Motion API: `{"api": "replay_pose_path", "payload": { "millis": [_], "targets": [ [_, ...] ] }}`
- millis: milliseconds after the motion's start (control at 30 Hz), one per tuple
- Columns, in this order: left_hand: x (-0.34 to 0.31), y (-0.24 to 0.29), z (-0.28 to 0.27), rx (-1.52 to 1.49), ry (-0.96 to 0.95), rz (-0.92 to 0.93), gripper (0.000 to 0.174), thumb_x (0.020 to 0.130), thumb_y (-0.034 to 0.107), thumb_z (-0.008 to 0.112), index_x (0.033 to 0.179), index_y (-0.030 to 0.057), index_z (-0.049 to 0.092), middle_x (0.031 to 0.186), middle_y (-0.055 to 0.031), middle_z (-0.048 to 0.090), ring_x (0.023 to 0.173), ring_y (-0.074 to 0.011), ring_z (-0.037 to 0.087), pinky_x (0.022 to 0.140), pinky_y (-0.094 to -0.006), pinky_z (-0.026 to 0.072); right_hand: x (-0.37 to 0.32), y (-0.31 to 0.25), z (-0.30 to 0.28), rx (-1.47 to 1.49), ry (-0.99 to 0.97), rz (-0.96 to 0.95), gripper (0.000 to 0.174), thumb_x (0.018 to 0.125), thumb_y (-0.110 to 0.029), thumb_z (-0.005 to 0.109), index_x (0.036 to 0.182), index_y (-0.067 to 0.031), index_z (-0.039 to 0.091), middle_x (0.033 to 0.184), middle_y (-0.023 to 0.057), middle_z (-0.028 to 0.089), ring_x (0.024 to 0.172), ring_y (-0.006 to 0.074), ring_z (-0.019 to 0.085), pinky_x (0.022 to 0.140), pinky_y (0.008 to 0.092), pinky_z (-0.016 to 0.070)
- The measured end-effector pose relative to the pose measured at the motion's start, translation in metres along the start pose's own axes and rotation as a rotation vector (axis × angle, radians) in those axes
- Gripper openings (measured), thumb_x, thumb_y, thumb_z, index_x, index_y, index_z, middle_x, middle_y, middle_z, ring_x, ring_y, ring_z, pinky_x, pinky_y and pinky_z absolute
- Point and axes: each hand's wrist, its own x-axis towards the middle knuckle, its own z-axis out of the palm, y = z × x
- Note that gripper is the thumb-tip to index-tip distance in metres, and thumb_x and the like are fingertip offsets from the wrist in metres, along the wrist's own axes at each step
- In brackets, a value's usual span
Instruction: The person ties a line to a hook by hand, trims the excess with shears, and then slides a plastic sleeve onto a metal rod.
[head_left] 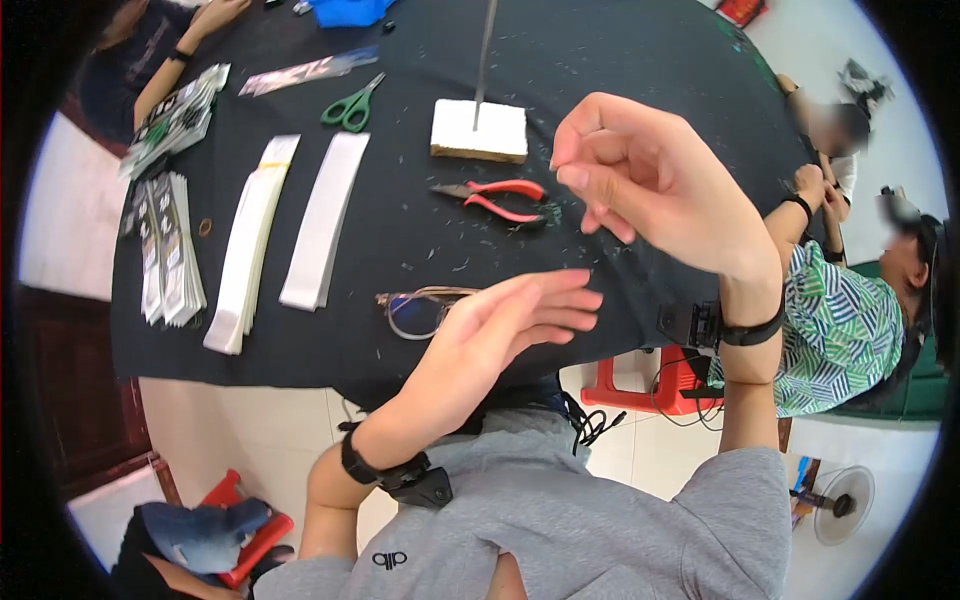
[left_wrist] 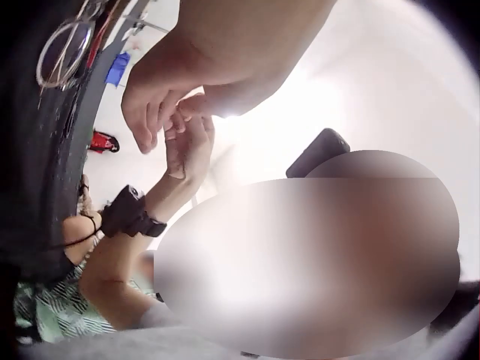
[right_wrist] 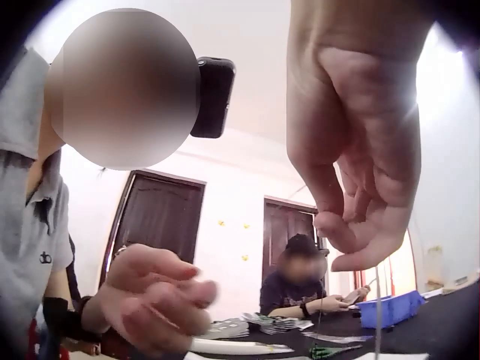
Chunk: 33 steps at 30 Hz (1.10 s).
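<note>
My right hand (head_left: 665, 185) is raised over the table's right part, thumb and index fingertips together. In the right wrist view a faint thin thread (right_wrist: 320, 315) runs down from the fingertips of this right hand (right_wrist: 360, 157); the head view does not show it clearly. Lower and to the left, my left hand (head_left: 500, 325) hovers palm inward, fingers loosely extended, holding nothing visible. Beyond the hands, a metal rod (head_left: 486, 60) stands upright in a white block (head_left: 500, 128). Red-handled pliers (head_left: 505, 187) lie between block and left hand.
Glasses (head_left: 412, 314) lie partly behind the left hand on the black tablecloth (head_left: 330, 350). Leftward are white strips (head_left: 325, 225), a banded strip bundle (head_left: 250, 250), green scissors (head_left: 350, 108) and packets (head_left: 170, 245). A blue container (head_left: 348, 10) is at the back. People sit around the table.
</note>
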Motion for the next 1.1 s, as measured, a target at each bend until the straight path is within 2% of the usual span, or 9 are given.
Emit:
{"api": "replay_pose_path", "payload": {
  "millis": [133, 200, 333, 433, 567, 700, 833, 933, 1100],
  "targets": [
    [-0.002, -0.003, -0.002, -0.264, 0.132, 0.016, 0.041, 0.102, 0.024, 0.037, 0.128, -0.0058, 0.049, 0.120, -0.0165, 0.059, 0.110, -0.0230, 0.059, 0.096, -0.0359, 0.0449, -0.009, 0.004, 0.028, -0.028, -0.017, -0.081, 0.006, 0.092, -0.001, 0.054, 0.098, -0.0017, 0.052, 0.073, -0.0014, 0.056, 0.055, 0.0003, 0.047, 0.047, 0.0145, 0.0343],
    [-0.005, -0.008, -0.014, -0.389, 0.119, 0.110, 0.046, 0.102, 0.027, 0.038, 0.130, -0.0081, 0.044, 0.125, -0.0188, 0.056, 0.117, -0.0248, 0.055, 0.104, -0.0355, 0.0422, -0.018, 0.013, 0.045, 0.030, 0.026, -0.106, 0.012, 0.090, 0.005, 0.055, 0.100, 0.0008, 0.053, 0.083, 0.0014, 0.059, 0.073, 0.0042, 0.056, 0.061, 0.0188, 0.0465],
    [-0.009, -0.007, -0.016, -0.344, 0.285, 0.115, 0.044, 0.102, 0.028, 0.040, 0.129, -0.0061, 0.047, 0.121, -0.0176, 0.059, 0.113, -0.0219, 0.058, 0.103, -0.0351, 0.0432, -0.034, 0.021, 0.073, -0.064, 0.155, -0.081, 0.012, 0.086, 0.008, 0.058, 0.097, 0.0037, 0.056, 0.085, 0.0040, 0.061, 0.077, 0.0075, 0.059, 0.068, 0.0226, 0.0503],
    [-0.014, -0.010, -0.025, -0.333, 0.269, 0.085, 0.042, 0.101, 0.028, 0.042, 0.125, -0.0050, 0.051, 0.111, -0.0146, 0.064, 0.110, -0.0193, 0.059, 0.098, -0.0333, 0.0456, -0.041, 0.036, 0.087, -0.178, 0.139, -0.217, 0.016, 0.084, 0.004, 0.060, 0.098, -0.0006, 0.054, 0.087, 0.0142, 0.061, 0.074, 0.0307, 0.064, 0.064, 0.0315, 0.0508],
    [-0.018, -0.019, -0.034, -0.294, 0.234, 0.109, 0.036, 0.101, 0.026, 0.042, 0.116, -0.0027, 0.057, 0.096, -0.0086, 0.066, 0.092, -0.0129, 0.061, 0.086, -0.0275, 0.0478, -0.052, 0.046, 0.103, -0.201, 0.159, -0.214, 0.018, 0.082, 0.000, 0.065, 0.097, -0.0019, 0.056, 0.087, 0.0126, 0.060, 0.077, 0.0291, 0.063, 0.066, 0.0333, 0.0504],
    [-0.027, -0.022, -0.042, -0.001, 0.196, 0.153, 0.029, 0.101, 0.021, 0.043, 0.101, -0.0008, 0.062, 0.082, -0.0011, 0.060, 0.070, -0.0053, 0.048, 0.068, -0.0207, 0.0403, -0.056, 0.043, 0.101, -0.276, 0.186, -0.255, 0.028, 0.073, -0.006, 0.075, 0.094, -0.0040, 0.058, 0.090, 0.0098, 0.058, 0.083, 0.0296, 0.057, 0.073, 0.0365, 0.0469],
    [-0.039, -0.010, -0.035, 0.234, 0.215, 0.070, 0.024, 0.097, 0.016, 0.047, 0.089, -0.0004, 0.063, 0.077, 0.0016, 0.058, 0.067, -0.0025, 0.041, 0.060, -0.0184, 0.0334, -0.050, 0.026, 0.090, -0.425, 0.309, -0.477, 0.027, 0.060, -0.002, 0.080, 0.069, -0.0051, 0.055, 0.073, 0.0079, 0.056, 0.054, 0.0161, 0.046, 0.046, 0.0278, 0.0361],
    [-0.045, -0.004, -0.032, 0.347, 0.241, 0.078, 0.024, 0.095, 0.013, 0.049, 0.082, -0.0010, 0.064, 0.074, 0.0022, 0.057, 0.063, -0.0020, 0.038, 0.056, -0.0188, 0.0303, -0.048, 0.012, 0.096, -0.410, 0.248, -0.747, 0.029, 0.055, -0.002, 0.079, 0.058, -0.0061, 0.051, 0.059, 0.0046, 0.051, 0.043, 0.0155, 0.039, 0.041, 0.0275, 0.0294],
    [-0.049, -0.002, -0.028, 0.304, 0.288, 0.064, 0.024, 0.094, 0.012, 0.051, 0.079, -0.0018, 0.064, 0.066, 0.0031, 0.053, 0.056, -0.0003, 0.031, 0.050, -0.0201, 0.0226, -0.054, -0.004, 0.110, -0.174, 0.354, -0.645, 0.028, 0.054, -0.002, 0.076, 0.055, -0.0063, 0.048, 0.054, 0.0034, 0.045, 0.039, 0.0160, 0.036, 0.040, 0.0266, 0.0269]
  ]
}}
